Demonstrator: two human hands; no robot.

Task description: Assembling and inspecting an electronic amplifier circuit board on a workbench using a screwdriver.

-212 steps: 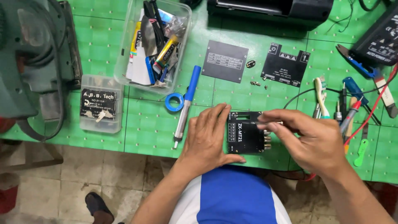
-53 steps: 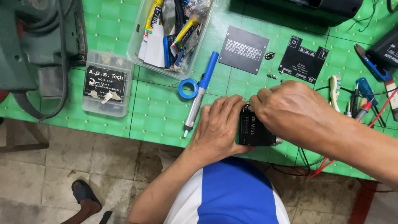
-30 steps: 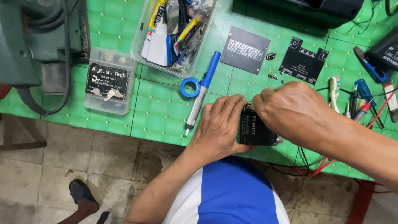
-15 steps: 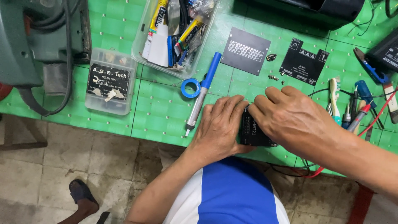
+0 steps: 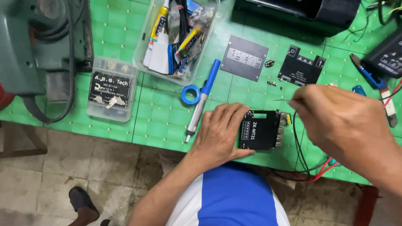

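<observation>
Small black electronic module [image 5: 260,130], a box with white lettering on top, lies flat near the front edge of the green counter [image 5: 163,117]. Left hand [image 5: 222,129] rests against the module's left side, fingers spread, bracing rather than clenching. Right hand [image 5: 339,125] is raised just right of the module, its grip pinched on a thin black wire [image 5: 295,138] that loops down past the module's right end; whether the wire joins the module cannot be told. Beyond the module lie two flat black plates, a grey-black one [image 5: 244,57] and a notched one [image 5: 302,70], with loose screws [image 5: 273,83] between them, suggesting that the casing is opened and reassembly is not done. To the left: a blue-handled tool [image 5: 204,97], a blue tape ring [image 5: 191,94], a clear tray of tubes and pens [image 5: 176,37] and a small clear parts box [image 5: 112,94].
</observation>
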